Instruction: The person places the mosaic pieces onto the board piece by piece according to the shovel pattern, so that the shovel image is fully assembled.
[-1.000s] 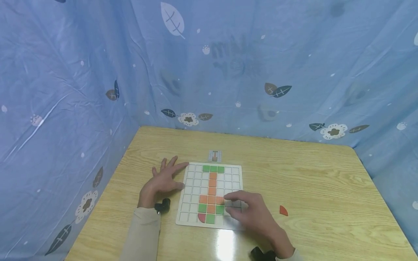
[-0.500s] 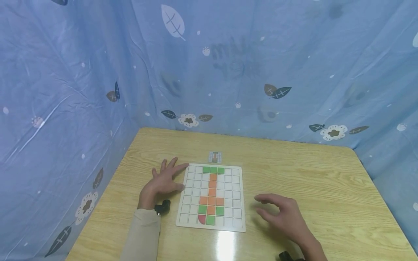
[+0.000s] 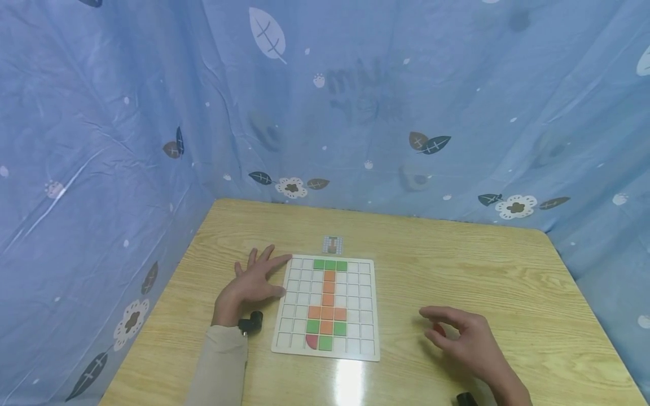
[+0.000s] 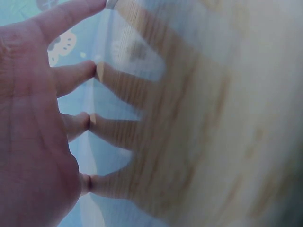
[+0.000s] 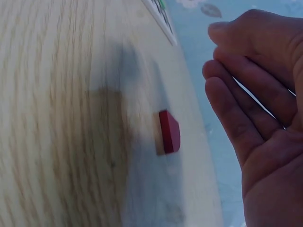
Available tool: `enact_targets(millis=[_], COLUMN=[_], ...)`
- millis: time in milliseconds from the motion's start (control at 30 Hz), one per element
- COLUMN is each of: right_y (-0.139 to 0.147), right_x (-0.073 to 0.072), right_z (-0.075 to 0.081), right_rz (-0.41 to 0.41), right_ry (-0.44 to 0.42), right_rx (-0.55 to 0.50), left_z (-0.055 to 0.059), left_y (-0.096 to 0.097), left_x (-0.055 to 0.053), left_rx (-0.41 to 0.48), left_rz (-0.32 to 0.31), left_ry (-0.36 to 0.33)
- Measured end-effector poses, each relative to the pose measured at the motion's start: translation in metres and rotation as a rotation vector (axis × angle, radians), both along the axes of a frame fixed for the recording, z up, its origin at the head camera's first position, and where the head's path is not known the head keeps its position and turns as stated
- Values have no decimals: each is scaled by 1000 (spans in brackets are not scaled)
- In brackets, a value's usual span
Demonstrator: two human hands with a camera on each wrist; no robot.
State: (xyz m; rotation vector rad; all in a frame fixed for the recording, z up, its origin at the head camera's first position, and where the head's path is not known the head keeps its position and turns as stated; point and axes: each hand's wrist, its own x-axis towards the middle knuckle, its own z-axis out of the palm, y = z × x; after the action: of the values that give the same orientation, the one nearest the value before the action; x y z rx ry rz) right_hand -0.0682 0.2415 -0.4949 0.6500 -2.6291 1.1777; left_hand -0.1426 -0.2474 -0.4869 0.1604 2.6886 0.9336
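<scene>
A white grid board point(image 3: 355, 355) lies on the table, with green and orange square tiles and one red quarter-round tile point(image 3: 312, 341) set in its cells. My left hand point(image 3: 251, 285) rests at the board's left side, fingers spread; its index fingertip and thumb reach the board's edge. In the left wrist view, fingertips of the left hand point(image 4: 33, 127) touch the tabletop. To the right of the board hovers my right hand point(image 3: 467, 335), thumb and fingers apart. Between them shows a loose red quarter-round tile point(image 5: 171, 132), flat on the table and apart from the hand in the right wrist view.
Behind the board lies a small pattern card point(image 3: 332, 245). Blue curtains point(image 3: 365, 101) with leaf and flower prints surround the wooden table point(image 3: 487, 265) at the back and sides.
My right hand has moved right, from beside the orange tile on the board to above the loose red tile. The left hand has stayed at the board's edge.
</scene>
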Motion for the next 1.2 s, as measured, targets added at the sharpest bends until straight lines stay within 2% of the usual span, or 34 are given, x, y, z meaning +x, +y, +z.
enact_targets(millis=[300, 700, 867, 1033, 1200], right_y=[6, 15, 19, 22, 19], right_x=[-2, 5, 5, 6, 6], right_z=[-7, -13, -13, -15, -17], right_rz=[19, -48, -90, -94, -92], right_ry=[-46, 11, -8, -38, 8], right_rx=[33, 40, 76, 105, 109], left_z=[1, 1, 1, 1, 0], left_y=[0, 0, 0, 0, 0], left_x=[1, 1, 1, 0, 0], left_rx=[2, 3, 3, -8, -10], left_rz=[-2, 0, 2, -1, 7], left_ry=[5, 7, 5, 5, 0])
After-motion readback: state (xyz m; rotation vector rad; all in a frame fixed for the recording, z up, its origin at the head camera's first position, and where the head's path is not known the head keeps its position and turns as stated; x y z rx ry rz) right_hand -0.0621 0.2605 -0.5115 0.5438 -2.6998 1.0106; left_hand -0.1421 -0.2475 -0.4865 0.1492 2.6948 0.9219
